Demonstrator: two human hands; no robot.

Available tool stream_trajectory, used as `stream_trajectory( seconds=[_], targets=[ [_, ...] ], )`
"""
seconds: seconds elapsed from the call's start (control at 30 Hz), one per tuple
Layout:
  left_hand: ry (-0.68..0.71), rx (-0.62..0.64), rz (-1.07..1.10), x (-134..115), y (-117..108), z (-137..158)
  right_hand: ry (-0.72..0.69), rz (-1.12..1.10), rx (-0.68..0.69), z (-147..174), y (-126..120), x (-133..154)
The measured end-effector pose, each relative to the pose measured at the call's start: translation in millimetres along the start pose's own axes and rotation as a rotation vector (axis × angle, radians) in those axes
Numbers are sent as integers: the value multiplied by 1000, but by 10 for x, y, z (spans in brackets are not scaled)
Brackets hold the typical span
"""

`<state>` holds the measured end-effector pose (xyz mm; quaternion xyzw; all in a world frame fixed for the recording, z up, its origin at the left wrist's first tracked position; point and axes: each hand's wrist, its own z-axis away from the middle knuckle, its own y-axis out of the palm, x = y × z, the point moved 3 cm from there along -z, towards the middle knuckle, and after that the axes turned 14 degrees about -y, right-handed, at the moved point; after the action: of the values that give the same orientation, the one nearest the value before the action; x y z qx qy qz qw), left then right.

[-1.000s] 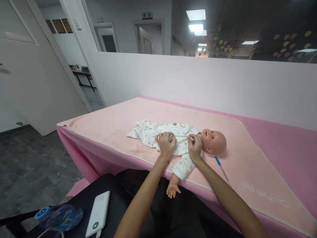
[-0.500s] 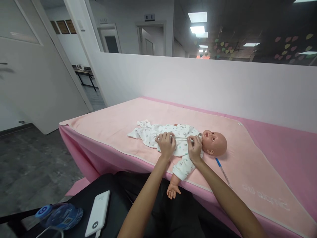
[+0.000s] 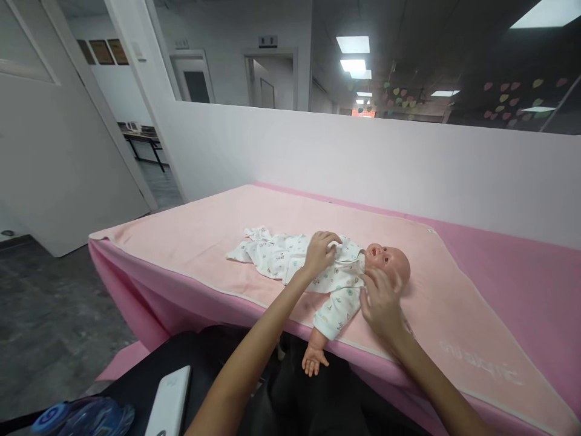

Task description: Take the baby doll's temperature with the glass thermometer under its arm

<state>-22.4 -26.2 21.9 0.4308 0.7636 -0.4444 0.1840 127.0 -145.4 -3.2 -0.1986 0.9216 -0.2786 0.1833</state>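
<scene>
A baby doll [image 3: 394, 266] lies on its back on a pink mat, head to the right, in a white printed long-sleeved garment [image 3: 272, 257]. My left hand [image 3: 321, 253] rests over the chest of the garment, fingers bent and thumb apart. Beside the doll's neck and cheek is my right hand [image 3: 382, 303], its fingers spread, slightly blurred, with nothing visible in them. The doll's near arm [image 3: 333, 318] hangs toward my lap over the table edge. Mostly hidden behind my right hand, a thin stick [image 3: 407, 324] lies on the mat.
The pink mat [image 3: 190, 224] covers a table against a low white wall [image 3: 363, 157] with glass above. On a black surface at lower left are a white power bank [image 3: 167, 399] and a blue plastic bottle [image 3: 86, 418]. A door stands at far left.
Both hands have let go of a thin pale strip stretched between them over the doll's chest. My left hand moved right and up; my right hand moved right and down, its fingers opening.
</scene>
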Motion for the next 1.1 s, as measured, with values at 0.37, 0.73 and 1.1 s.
stream_trajectory(
  seconds=[0.37,0.73,1.1],
  targets=[
    [18,562,-6,-9,203,-111,389,29,380,1102,-274,-233],
    [-227,536,-185,147,121,-296,453,316,623,1183,-389,-234],
    [-394,684,-390,310,27,-866,477,123,692,746,-661,-552]
  ],
)
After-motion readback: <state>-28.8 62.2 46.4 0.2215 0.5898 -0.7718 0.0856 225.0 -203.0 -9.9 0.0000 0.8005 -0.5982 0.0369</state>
